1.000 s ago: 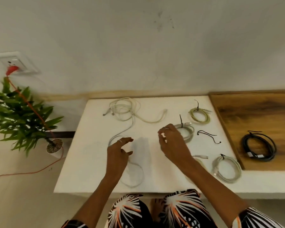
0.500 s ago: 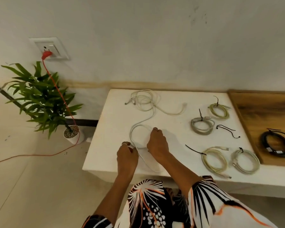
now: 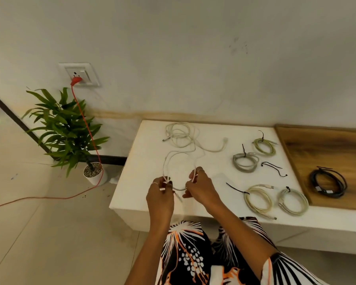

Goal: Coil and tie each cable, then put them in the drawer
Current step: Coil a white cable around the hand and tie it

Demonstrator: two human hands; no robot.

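Observation:
A long white cable (image 3: 174, 157) arcs in a loop over the white table (image 3: 136, 182). My left hand (image 3: 160, 195) pinches its left side and end, and my right hand (image 3: 201, 188) pinches its right side. Its far part joins a loose tangle of white cable (image 3: 181, 133) at the table's back. Several coiled, tied cables lie to the right: a green one (image 3: 264, 147), a grey one (image 3: 245, 162), a cream one (image 3: 258, 199) and a pale one (image 3: 294, 200). A loose black tie (image 3: 274, 168) lies among them. A black coiled cable (image 3: 328, 183) sits on the wooden top (image 3: 317, 145).
A potted plant (image 3: 70, 130) stands on the floor left of the table. An orange cord (image 3: 84, 124) runs from the wall socket (image 3: 79, 74) down across the floor. No drawer is in view.
The view has shifted left. My hands have taken hold of the white cable and lifted its two sides off the table into a loop.

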